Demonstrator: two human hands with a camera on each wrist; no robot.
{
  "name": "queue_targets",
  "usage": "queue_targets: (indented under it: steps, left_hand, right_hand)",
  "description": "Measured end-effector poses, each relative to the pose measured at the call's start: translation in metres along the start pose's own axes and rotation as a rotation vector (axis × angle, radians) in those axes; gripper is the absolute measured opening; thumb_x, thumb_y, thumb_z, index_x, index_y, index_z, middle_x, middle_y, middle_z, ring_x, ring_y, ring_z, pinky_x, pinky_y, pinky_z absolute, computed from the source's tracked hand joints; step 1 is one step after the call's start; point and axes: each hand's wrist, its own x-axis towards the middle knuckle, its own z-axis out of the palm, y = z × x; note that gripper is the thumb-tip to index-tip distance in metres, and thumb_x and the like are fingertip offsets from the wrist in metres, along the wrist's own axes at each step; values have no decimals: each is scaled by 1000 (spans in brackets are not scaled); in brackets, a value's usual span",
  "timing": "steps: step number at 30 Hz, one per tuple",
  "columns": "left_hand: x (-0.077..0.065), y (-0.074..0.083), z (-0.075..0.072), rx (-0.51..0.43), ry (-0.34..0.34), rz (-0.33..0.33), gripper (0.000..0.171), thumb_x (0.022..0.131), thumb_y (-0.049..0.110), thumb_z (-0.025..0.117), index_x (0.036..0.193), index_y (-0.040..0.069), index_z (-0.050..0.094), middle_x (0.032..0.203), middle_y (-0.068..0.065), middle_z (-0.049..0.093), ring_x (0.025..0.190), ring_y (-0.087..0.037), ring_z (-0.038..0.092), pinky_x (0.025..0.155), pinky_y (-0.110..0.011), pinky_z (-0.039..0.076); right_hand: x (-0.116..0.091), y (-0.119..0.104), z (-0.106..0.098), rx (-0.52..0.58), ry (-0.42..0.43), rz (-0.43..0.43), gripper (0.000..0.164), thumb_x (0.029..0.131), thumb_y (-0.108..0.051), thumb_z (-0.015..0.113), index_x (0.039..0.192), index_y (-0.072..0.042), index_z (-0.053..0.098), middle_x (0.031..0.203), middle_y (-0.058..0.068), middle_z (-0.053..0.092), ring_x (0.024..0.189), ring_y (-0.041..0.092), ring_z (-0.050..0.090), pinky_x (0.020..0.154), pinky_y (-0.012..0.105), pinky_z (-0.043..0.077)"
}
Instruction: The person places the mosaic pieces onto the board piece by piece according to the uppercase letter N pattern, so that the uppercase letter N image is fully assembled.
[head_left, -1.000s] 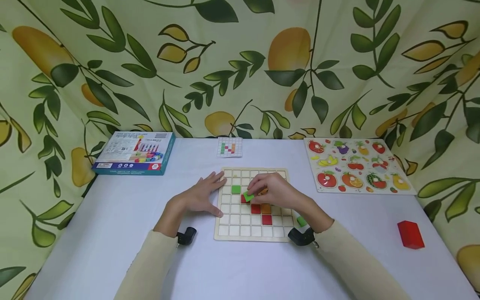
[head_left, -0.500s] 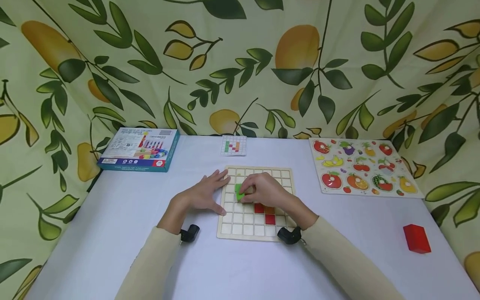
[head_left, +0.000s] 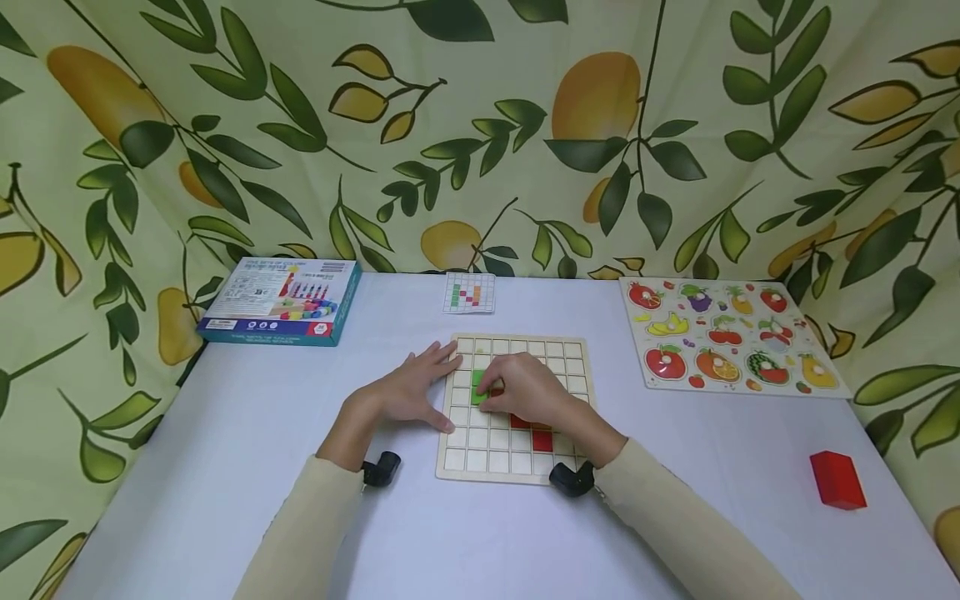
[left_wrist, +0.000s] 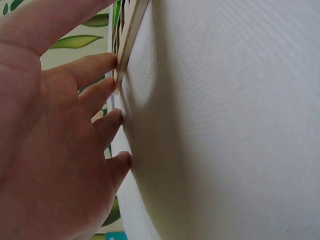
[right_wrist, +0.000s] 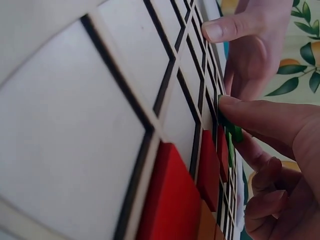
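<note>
A wooden grid board (head_left: 465, 461) lies flat in the middle of the table. My right hand (head_left: 528, 387) pinches a green square tile (right_wrist: 230, 126) between thumb and finger, low over the board's left part; in the right wrist view the tile is tilted. Directly behind it in the head view sits another green tile (head_left: 477, 377). Several red tiles, including a front one (head_left: 542, 441), lie in the grid, and an orange tile (right_wrist: 206, 223) is partly hidden by my right hand. My left hand (head_left: 405, 387) has spread fingers and touches the board's left edge.
A card with a coloured grid pattern (head_left: 469, 293) lies behind the board. To the back left is a boxed toy set (head_left: 281, 300). A fruit puzzle board (head_left: 731, 337) lies back right, and a red block (head_left: 837, 480) stands at the right.
My right hand has carried the green tile left, from over a red tile to beside the other green tile. My left hand stays at the board edge. The head view has shifted slightly.
</note>
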Motion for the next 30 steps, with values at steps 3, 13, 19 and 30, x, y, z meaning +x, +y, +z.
queue_targets:
  steps: [3,13,19,30]
  left_hand:
    - [0,1,-1,-1,-1,3,110,73,43,90,161,14,31,175,1,9,164,-29,-1,132,-57,3]
    - [3,2,0,-3,1,-9,109,74,43,89,161,16,30,175,3,9,164,-27,-1,133,-55,4]
    - [3,4,0,-10,3,-12,108,75,41,89,161,16,30,175,4,8,164,-26,-2,133,-56,3]
    - [0,3,0,-7,-4,-14,109,74,42,90,161,14,31,175,1,9,164,-28,-1,133,-56,3]
  right_hand:
    - [0,0,0,-10,4,0,10,80,-21,88,88,-21,82,99,-5,78,103,15,70,98,39,56]
    - [1,0,0,-10,-8,-2,10,80,-20,88,88,-20,82,99,-5,76,104,16,69,97,40,56]
    - [2,1,-1,-29,-15,0,11,80,-22,88,89,-21,82,99,-7,76,102,15,68,95,38,57]
    - [3,1,0,-6,-43,-2,11,81,-21,87,91,-21,82,101,-6,75,103,14,68,96,38,57]
